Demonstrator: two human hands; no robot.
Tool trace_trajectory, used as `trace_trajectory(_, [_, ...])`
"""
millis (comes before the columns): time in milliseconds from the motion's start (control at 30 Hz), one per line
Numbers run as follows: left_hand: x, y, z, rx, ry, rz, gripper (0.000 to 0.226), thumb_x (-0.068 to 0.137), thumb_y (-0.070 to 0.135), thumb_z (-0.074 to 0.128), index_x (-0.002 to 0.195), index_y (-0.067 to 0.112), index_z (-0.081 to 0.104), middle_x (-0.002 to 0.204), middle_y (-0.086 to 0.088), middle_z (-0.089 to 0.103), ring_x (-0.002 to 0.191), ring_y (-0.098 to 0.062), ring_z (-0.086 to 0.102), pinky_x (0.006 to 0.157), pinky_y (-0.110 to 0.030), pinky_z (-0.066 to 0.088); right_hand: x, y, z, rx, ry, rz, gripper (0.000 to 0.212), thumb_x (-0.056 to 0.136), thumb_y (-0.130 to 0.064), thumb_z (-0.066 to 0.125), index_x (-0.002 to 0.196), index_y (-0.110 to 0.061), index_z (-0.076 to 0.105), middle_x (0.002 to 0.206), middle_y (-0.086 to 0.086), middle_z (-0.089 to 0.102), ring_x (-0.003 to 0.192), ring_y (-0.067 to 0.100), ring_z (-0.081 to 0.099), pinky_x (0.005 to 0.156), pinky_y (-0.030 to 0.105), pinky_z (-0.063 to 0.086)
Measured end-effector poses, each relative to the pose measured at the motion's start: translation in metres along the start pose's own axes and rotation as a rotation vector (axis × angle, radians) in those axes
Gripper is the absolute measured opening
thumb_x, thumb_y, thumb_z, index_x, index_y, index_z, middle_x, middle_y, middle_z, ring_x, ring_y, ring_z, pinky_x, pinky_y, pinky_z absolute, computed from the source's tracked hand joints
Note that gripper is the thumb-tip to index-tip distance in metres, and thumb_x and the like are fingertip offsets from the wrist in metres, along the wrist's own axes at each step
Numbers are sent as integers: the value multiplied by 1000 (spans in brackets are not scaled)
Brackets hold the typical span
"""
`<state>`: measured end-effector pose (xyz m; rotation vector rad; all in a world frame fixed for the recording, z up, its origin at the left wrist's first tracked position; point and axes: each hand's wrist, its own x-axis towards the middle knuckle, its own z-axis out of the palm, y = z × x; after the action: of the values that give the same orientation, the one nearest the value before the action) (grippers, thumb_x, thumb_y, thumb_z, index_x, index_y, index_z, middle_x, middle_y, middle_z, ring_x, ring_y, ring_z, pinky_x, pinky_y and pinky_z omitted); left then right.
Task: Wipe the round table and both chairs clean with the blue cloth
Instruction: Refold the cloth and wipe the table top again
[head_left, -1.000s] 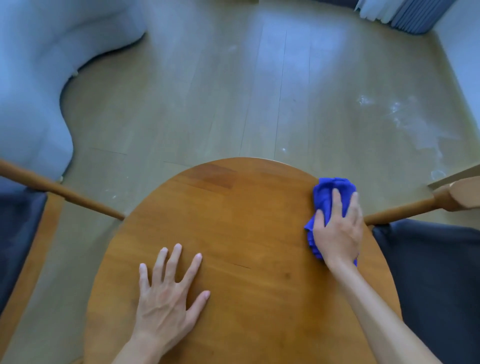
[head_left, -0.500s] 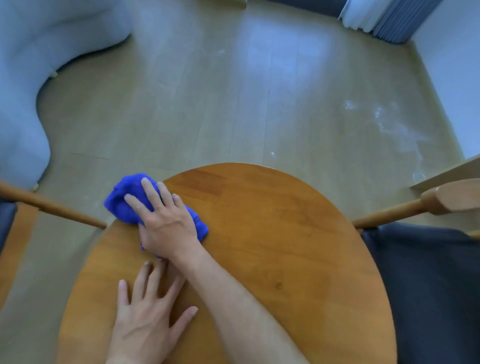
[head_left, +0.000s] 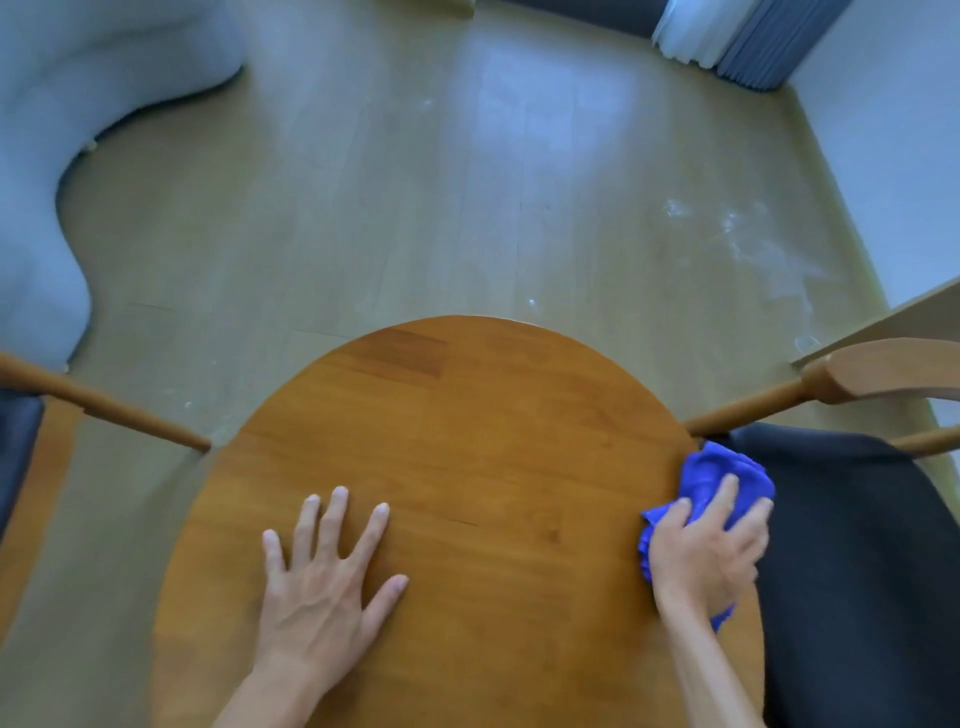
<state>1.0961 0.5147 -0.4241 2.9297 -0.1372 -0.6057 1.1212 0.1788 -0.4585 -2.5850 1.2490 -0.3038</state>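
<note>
Warm honey-coloured wood fills the near half of the view, the round table (head_left: 467, 441) sitting on a pale plank floor (head_left: 415, 182). Nearest us, the left hand (head_left: 322, 582) lies flat on the tabletop toward the near edge, fingers straight and spread, holding nothing, bracing by the look of it. Over at the table's right edge, the right hand (head_left: 711, 545) presses down on the blue cloth (head_left: 722, 473), fingers bent over the bunched fabric, part of it spilling past the rim above the dark seat of the right chair (head_left: 857, 519). That cloth looks soft, light and floppy, so I'd judge it handles best wadded under the palm exactly like this, not pinched by a corner; it should glide easily on the smooth wood. Beyond the left edge, a rail of the left chair (head_left: 119, 413) angles toward the table, its dark seat only partly in view. Farther back, a pale curved sofa (head_left: 41, 182) at far left and curtains (head_left: 727, 36) at far right.
</note>
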Motion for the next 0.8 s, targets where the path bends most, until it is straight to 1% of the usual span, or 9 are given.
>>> trace_trajectory(100, [-3,-2,-5,-98,73,31,68,89,67,24,140,29,48,146,-13,44,135,-35,41,99,-64,39,-34,-58,17,18,-5,9,56,92,-20,53,145,-9,37,153,27,22,136,47,27,98,59,33])
trace_trajectory(200, [-5,-24,-2,-433,201,-30,63,93,47,48,149,38,23,159,4,17,147,-16,14,115,-42,27,-98,-143,34,23,-87,-334,58,89,-24,55,144,-11,42,153,24,27,136,44,32,99,54,39])
trace_trajectory(300, [-12,-48,-13,-604,378,-122,57,96,32,49,148,34,28,158,4,21,145,-16,17,114,-30,16,-188,-196,38,62,-245,-690,61,85,-30,59,143,-17,45,152,20,30,138,40,34,104,49,41])
trace_trajectory(367, [-16,-58,-22,-619,422,-193,55,95,36,42,148,29,31,157,0,22,145,-19,17,114,-30,13,-228,-206,31,143,-379,-775,62,83,-36,57,142,-20,47,153,17,31,139,37,34,106,47,39])
trace_trajectory(500, [-5,-55,-35,-532,399,-222,63,88,46,37,148,29,32,158,-5,20,146,-25,13,118,-47,16,-191,-184,14,387,-676,-789,58,94,-34,43,149,-22,30,158,-3,8,148,22,12,120,40,15])
trace_trajectory(533, [2,-49,-36,-480,383,-214,62,89,49,38,149,31,30,159,-5,17,147,-26,10,117,-52,17,-166,-169,9,393,-676,-795,56,95,-29,44,149,-21,28,156,-5,7,148,19,10,120,37,11])
trace_trajectory(633, [31,-19,-28,-347,304,-202,70,88,59,49,150,41,20,161,-5,3,148,-29,-2,113,-62,15,-75,-105,3,153,-469,-749,53,96,-25,49,147,-18,36,156,-1,10,147,25,16,119,43,12])
trace_trajectory(733, [59,9,-12,-289,234,-251,80,83,63,53,149,46,12,160,-7,-8,146,-34,-9,112,-64,14,-12,-42,-1,-124,-390,-722,57,95,-45,33,147,-21,37,159,5,16,147,27,15,118,49,13])
trace_trajectory(800, [69,19,-4,-263,276,-289,80,81,50,61,150,40,20,159,-12,-1,145,-39,-2,110,-64,20,3,-18,4,-205,-400,-773,64,92,-54,20,149,-25,30,160,5,13,148,24,9,119,50,11])
